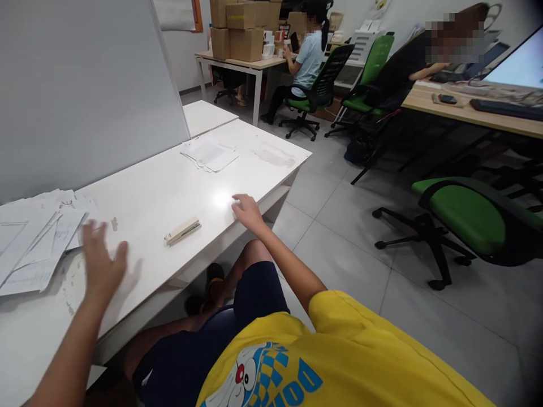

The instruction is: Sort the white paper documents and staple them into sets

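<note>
My left hand (102,261) hovers over the white table (169,186) with its fingers spread, holding nothing, just right of a loose pile of papers (36,240). My right hand (246,210) rests open near the table's front edge, fingers flat on the surface. Between the two hands lies a cream stapler (182,230), touched by neither. A second, smaller stack of papers (210,155) sits further along the table by the grey partition.
A grey partition (85,85) walls the table's far side. Green office chairs (466,217) stand on the tiled floor to the right. Two people sit at other desks behind; cardboard boxes (244,28) are stacked on one, a monitor (520,62) and keyboard on another.
</note>
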Action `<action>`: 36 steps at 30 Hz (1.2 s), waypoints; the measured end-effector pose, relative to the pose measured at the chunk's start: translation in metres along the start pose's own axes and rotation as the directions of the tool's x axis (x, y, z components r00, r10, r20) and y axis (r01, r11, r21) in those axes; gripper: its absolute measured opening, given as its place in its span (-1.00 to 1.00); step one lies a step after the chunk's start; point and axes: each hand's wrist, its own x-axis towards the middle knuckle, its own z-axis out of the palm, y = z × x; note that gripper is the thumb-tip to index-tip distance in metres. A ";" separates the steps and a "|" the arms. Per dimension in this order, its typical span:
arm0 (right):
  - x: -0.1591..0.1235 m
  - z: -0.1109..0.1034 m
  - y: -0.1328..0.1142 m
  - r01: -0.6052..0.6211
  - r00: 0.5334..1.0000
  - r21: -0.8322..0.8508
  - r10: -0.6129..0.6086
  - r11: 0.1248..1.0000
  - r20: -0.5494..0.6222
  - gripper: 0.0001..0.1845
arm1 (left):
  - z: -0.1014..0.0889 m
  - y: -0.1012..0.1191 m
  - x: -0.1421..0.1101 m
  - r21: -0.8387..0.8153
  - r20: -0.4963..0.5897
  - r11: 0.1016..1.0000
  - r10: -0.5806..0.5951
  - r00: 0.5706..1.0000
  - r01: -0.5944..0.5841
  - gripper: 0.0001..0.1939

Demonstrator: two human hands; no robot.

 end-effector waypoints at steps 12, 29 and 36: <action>0.164 0.063 0.007 0.080 0.988 -0.522 0.000 0.849 0.153 -0.03 | 0.049 0.008 0.001 -0.047 0.081 0.998 0.054 0.995 -0.050 -0.37; 0.165 0.066 0.000 0.041 0.996 -0.557 0.013 0.829 0.093 -0.11 | 0.044 0.010 0.004 -0.149 -0.060 0.986 -0.083 0.995 0.074 -0.55; 0.152 0.065 -0.004 -0.085 0.993 -0.548 0.113 0.832 0.017 -0.20 | 0.038 0.007 0.002 -0.223 -0.108 0.963 -0.181 0.977 0.154 -0.57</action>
